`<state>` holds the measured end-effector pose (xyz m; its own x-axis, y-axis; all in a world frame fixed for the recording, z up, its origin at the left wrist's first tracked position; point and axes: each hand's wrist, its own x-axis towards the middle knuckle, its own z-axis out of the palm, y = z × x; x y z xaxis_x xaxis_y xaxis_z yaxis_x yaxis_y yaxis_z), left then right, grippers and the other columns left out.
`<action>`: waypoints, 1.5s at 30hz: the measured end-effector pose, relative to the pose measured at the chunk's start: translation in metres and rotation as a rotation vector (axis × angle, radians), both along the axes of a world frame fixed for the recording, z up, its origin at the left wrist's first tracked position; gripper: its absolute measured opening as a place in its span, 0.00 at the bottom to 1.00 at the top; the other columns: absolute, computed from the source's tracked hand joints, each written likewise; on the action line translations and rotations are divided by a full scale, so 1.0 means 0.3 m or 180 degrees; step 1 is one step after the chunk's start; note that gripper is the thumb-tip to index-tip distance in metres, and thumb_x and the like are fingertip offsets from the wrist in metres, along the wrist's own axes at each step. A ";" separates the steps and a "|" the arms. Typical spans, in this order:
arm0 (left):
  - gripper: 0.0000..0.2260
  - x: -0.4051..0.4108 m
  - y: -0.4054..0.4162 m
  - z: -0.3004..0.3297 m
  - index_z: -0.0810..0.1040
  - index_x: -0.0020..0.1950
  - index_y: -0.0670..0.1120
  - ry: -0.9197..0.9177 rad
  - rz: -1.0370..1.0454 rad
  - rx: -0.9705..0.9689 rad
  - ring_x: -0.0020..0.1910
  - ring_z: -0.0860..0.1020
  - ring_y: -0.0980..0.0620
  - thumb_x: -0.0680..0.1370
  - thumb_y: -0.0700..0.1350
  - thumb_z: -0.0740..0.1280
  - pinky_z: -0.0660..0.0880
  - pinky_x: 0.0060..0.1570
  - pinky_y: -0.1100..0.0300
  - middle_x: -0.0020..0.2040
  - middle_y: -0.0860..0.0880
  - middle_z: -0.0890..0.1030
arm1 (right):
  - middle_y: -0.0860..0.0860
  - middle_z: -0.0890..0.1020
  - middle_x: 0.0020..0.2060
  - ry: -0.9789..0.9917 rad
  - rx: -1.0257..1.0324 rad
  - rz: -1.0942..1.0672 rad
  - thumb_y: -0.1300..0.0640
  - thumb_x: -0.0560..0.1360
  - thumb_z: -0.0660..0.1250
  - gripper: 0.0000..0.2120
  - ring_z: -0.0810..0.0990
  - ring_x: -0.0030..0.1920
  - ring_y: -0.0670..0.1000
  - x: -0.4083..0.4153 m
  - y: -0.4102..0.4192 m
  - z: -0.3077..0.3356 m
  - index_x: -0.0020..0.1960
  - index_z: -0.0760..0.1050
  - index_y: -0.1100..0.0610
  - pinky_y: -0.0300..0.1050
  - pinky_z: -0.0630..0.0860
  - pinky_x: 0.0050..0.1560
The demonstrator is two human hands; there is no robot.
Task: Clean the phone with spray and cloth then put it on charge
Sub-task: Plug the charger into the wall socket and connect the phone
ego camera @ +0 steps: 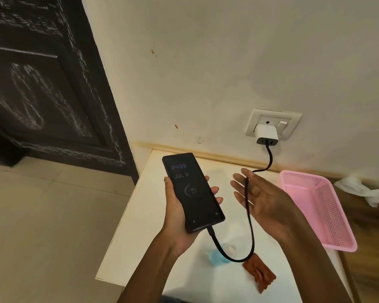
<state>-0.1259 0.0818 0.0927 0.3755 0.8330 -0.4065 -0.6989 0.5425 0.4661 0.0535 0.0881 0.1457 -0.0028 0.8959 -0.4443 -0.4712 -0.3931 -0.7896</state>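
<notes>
My left hand point(177, 217) holds a black phone point(192, 190) above the white table point(144, 215), fingers curled round its edges. The screen is lit and shows 04:08, JUL 3 and 97 %. A black cable point(251, 228) is plugged into the phone's bottom end, loops down, and rises across my right hand point(264, 197) to the white charger point(266, 134) in the wall socket point(271, 123). My right hand is spread flat, palm up, beside the phone, with the cable lying over it. A clear spray bottle with blue liquid point(224, 253) and a brown cloth point(259, 273) lie on the table below.
A pink perforated plastic basket point(328, 206) stands at the table's right side. Crumpled white tissue point(363, 190) lies behind it near the wall. A dark wooden door point(42, 84) stands to the left, above a tiled floor.
</notes>
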 end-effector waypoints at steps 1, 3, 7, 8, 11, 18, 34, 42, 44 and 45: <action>0.39 0.000 0.005 0.000 0.78 0.63 0.49 0.0071 -0.0007 0.0001 0.51 0.82 0.44 0.69 0.75 0.50 0.80 0.48 0.51 0.57 0.42 0.82 | 0.54 0.85 0.49 -0.0024 0.0016 -0.0067 0.55 0.78 0.61 0.13 0.84 0.50 0.52 0.008 -0.002 0.011 0.60 0.74 0.58 0.45 0.77 0.48; 0.39 0.004 0.015 -0.001 0.76 0.64 0.51 0.0178 -0.0027 0.0027 0.56 0.81 0.44 0.70 0.75 0.46 0.79 0.50 0.50 0.59 0.43 0.82 | 0.53 0.85 0.47 -0.0044 0.0027 -0.0221 0.57 0.78 0.61 0.12 0.84 0.48 0.52 0.028 -0.007 0.030 0.58 0.75 0.59 0.45 0.81 0.46; 0.39 0.018 0.036 -0.014 0.71 0.68 0.54 0.0258 -0.0042 0.0118 0.59 0.80 0.46 0.70 0.75 0.43 0.80 0.48 0.53 0.61 0.47 0.81 | 0.53 0.85 0.41 -0.0014 0.0112 -0.0401 0.60 0.77 0.62 0.10 0.84 0.43 0.51 0.086 -0.021 0.060 0.56 0.76 0.60 0.43 0.81 0.45; 0.39 0.022 0.042 -0.020 0.70 0.68 0.55 0.0261 -0.0038 0.0140 0.59 0.80 0.47 0.69 0.76 0.43 0.81 0.47 0.54 0.61 0.47 0.81 | 0.52 0.85 0.39 -0.0074 0.0135 -0.0431 0.60 0.77 0.62 0.10 0.84 0.41 0.50 0.101 -0.026 0.062 0.56 0.76 0.61 0.43 0.81 0.44; 0.38 0.036 0.058 -0.044 0.70 0.68 0.55 0.0275 0.0041 0.0169 0.59 0.80 0.47 0.67 0.75 0.46 0.81 0.48 0.54 0.61 0.47 0.81 | 0.52 0.85 0.37 -0.0285 0.0162 -0.0540 0.61 0.76 0.62 0.09 0.83 0.36 0.49 0.140 -0.035 0.058 0.54 0.78 0.60 0.40 0.82 0.39; 0.35 0.072 0.091 -0.137 0.76 0.60 0.53 0.0732 0.0156 -0.0200 0.51 0.83 0.50 0.70 0.73 0.45 0.81 0.45 0.55 0.52 0.49 0.85 | 0.54 0.84 0.36 -0.0976 0.0020 -0.0836 0.62 0.74 0.67 0.09 0.83 0.37 0.51 0.233 -0.058 -0.002 0.53 0.79 0.59 0.43 0.81 0.37; 0.25 0.178 0.121 -0.329 0.71 0.62 0.51 0.0263 0.0205 -0.0773 0.56 0.78 0.45 0.78 0.65 0.47 0.77 0.52 0.45 0.59 0.45 0.78 | 0.61 0.82 0.47 -0.3550 0.0357 -0.1554 0.62 0.77 0.64 0.12 0.77 0.30 0.48 0.364 -0.079 -0.116 0.58 0.77 0.64 0.27 0.75 0.29; 0.21 0.205 0.107 -0.370 0.75 0.57 0.51 0.0061 0.0214 -0.0792 0.55 0.80 0.46 0.81 0.60 0.48 0.78 0.52 0.44 0.56 0.44 0.82 | 0.55 0.82 0.43 -0.3396 0.0674 -0.2092 0.61 0.78 0.62 0.11 0.81 0.31 0.38 0.356 -0.042 -0.165 0.59 0.76 0.61 0.28 0.78 0.37; 0.20 0.206 0.100 -0.368 0.75 0.59 0.49 0.0104 0.0216 -0.0799 0.60 0.77 0.45 0.82 0.59 0.49 0.77 0.53 0.43 0.60 0.44 0.80 | 0.53 0.82 0.42 -0.3447 0.0753 -0.2149 0.61 0.78 0.62 0.11 0.80 0.32 0.36 0.352 -0.039 -0.173 0.59 0.77 0.60 0.26 0.77 0.37; 0.20 0.205 0.098 -0.365 0.74 0.60 0.49 0.0128 0.0199 -0.0812 0.62 0.76 0.44 0.82 0.58 0.49 0.77 0.52 0.44 0.63 0.43 0.78 | 0.53 0.82 0.42 -0.3452 0.0778 -0.2178 0.61 0.78 0.62 0.11 0.80 0.32 0.36 0.353 -0.037 -0.176 0.58 0.77 0.60 0.26 0.77 0.38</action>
<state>-0.0643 0.1111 -0.0168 0.3057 0.7228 -0.6198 -0.7184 0.6023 0.3481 0.1593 0.0769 0.0930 0.7379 0.6303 0.2411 0.4007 -0.1217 -0.9081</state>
